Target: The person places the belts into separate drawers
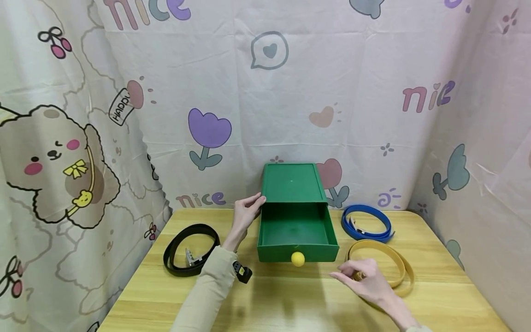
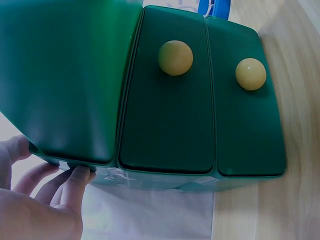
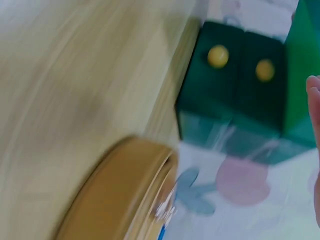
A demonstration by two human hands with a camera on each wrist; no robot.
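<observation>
A green drawer cabinet [image 1: 292, 182] stands at the back of the table, its top drawer [image 1: 298, 253] pulled out and bare inside. A yellow knob [image 1: 297, 259] sits on that drawer's front. Two lower drawers with knobs, the middle drawer [image 2: 167, 120] and the bottom drawer [image 2: 245, 125], are closed. My left hand [image 1: 245, 216] touches the cabinet's upper left edge, its fingertips against the side wall. To the right of the knob, my right hand [image 1: 367, 280] is apart from the drawer, thumb and forefinger forward, holding nothing. Behind it lies a coiled tan belt [image 1: 408, 276].
A coiled black belt [image 1: 169, 258] with a silver buckle lies on the wooden table [image 1: 282, 304], left of the cabinet. Behind the tan belt is a coiled blue belt [image 1: 387, 230]. Printed curtain cloth [image 1: 286, 101] hangs close behind the table and at both sides.
</observation>
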